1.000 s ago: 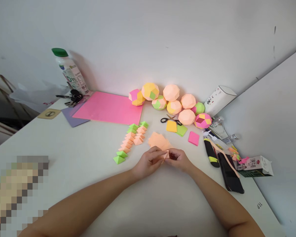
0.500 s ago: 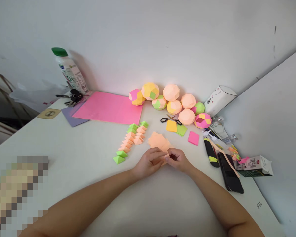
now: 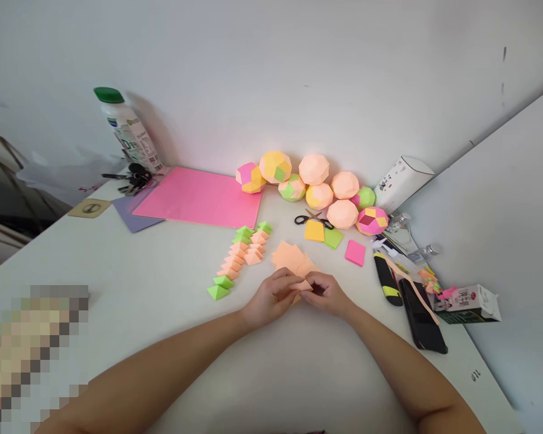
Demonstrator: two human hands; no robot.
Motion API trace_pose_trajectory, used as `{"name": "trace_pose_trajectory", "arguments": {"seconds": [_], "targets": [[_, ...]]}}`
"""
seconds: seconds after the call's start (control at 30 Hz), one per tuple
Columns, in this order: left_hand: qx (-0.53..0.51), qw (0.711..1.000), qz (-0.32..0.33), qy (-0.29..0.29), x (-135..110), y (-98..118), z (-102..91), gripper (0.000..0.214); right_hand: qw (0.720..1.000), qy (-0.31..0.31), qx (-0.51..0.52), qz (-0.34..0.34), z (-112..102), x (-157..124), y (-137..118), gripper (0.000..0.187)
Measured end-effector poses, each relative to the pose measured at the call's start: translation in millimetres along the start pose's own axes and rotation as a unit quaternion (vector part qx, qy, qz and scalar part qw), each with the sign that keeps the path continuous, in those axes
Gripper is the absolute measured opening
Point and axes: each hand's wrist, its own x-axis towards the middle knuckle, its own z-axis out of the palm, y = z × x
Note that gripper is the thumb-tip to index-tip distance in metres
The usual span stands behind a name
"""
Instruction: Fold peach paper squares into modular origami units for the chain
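Note:
Between my two hands is a small folded piece of peach paper (image 3: 303, 286). My left hand (image 3: 272, 296) pinches its left side, and the fingers of my right hand (image 3: 328, 293) close on its right side. Just beyond them lie loose peach paper squares (image 3: 290, 255), partly covered by my hands. To the left, two slanting rows of folded paper pieces stand on the table, peach ones (image 3: 234, 260) in the middle and green ones (image 3: 218, 292) at the ends.
Faceted paper balls (image 3: 314, 169) line the wall. Scissors (image 3: 314, 219) lie by yellow (image 3: 314, 231), green (image 3: 333, 239) and pink paper squares (image 3: 355, 253). A pink board (image 3: 199, 199) is at back left. A utility knife (image 3: 388, 279), black phone (image 3: 419, 319) and carton (image 3: 473, 304) are at right.
The peach piece has turned in my fingers, and more of its folded shape shows between my hands. My arms have barely moved.

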Motion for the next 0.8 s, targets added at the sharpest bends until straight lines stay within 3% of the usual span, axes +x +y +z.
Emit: {"name": "trace_pose_trajectory", "arguments": {"seconds": [0.27,0.53,0.67,0.8], "targets": [[0.082,0.992,-0.093,-0.002,0.9,3.6,0.0,0.024,0.998,0.026,0.051,0.032,-0.5,-0.2,-0.7,0.023],[0.113,0.989,-0.096,0.017,0.6,3.0,0.2,0.026,0.991,0.079,0.094,0.048,-1.0,1.0,5.4,0.023],[0.104,0.991,-0.078,0.031,-0.6,-0.2,0.0,0.028,0.992,0.070,0.095,0.051,-2.2,1.4,4.3,0.025],[0.091,0.995,-0.050,0.007,-0.4,-0.1,-1.0,0.029,0.993,0.052,0.095,0.044,-3.1,0.8,4.1,0.023]]}}
